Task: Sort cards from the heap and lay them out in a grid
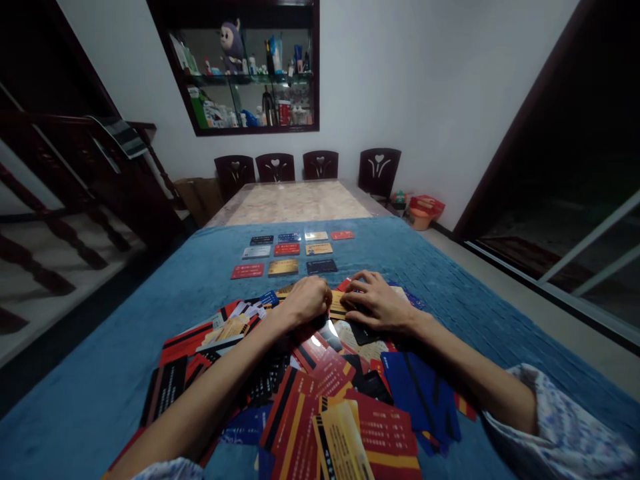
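Observation:
A large heap of cards [313,393] in red, blue, black and gold lies on a blue cloth [200,257]. At the heap's far edge, my left hand [309,298] has its fingers curled down; what they hold, if anything, is hidden. My right hand [375,300] rests just to the right with fingers spread, its fingertips at a yellow card [339,305] that lies between both hands. Beyond the hands, several cards lie apart in rows, among them a red card [287,249], a gold card [283,267] and a dark card [321,267].
Past the cloth, the bare tabletop [295,202] stretches toward several dark chairs [320,165]. A wall cabinet [257,130] with shelves hangs behind. A wooden railing [55,227] stands at the left, and a sliding door [565,267] is at the right.

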Available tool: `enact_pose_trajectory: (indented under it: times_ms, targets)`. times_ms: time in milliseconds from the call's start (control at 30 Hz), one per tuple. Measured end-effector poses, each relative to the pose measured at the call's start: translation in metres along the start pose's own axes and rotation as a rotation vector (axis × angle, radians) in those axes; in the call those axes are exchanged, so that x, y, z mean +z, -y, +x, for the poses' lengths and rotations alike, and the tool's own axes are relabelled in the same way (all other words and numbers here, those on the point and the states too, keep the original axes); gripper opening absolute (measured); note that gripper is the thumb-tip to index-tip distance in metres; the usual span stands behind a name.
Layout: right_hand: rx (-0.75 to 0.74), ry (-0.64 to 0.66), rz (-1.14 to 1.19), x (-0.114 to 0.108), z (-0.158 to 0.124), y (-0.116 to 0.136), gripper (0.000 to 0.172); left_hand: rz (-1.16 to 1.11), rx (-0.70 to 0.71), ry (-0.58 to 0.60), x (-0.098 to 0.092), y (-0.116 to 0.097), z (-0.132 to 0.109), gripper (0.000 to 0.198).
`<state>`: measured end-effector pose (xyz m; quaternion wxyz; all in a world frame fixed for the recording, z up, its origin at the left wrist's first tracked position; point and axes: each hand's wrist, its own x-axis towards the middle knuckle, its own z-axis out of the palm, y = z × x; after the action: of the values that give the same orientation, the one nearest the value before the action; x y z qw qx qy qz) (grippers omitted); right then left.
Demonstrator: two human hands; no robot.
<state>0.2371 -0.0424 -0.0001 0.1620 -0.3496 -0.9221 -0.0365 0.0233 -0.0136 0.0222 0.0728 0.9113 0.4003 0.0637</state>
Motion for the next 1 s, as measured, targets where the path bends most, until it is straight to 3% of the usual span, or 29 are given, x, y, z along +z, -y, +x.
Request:
enact_pose_trajectory:
  times_ms: [233,433,1000]
  targets:
    - [0.042,0.029,0.011,0.001,0.002,0.001,0.042,0.003,-0.007,0.012,0.000,0.000,-0.001,0.030]
    - [0.073,0.039,-0.008,0.003,0.003,-0.002,0.035,0.020,-0.009,-0.010,0.003,0.003,-0.001,0.028]
    - [-0.037,-0.035,-0.023,0.000,-0.002,-0.015,0.028,-0.107,0.004,-0.068,0.002,0.004,-0.001,0.027]
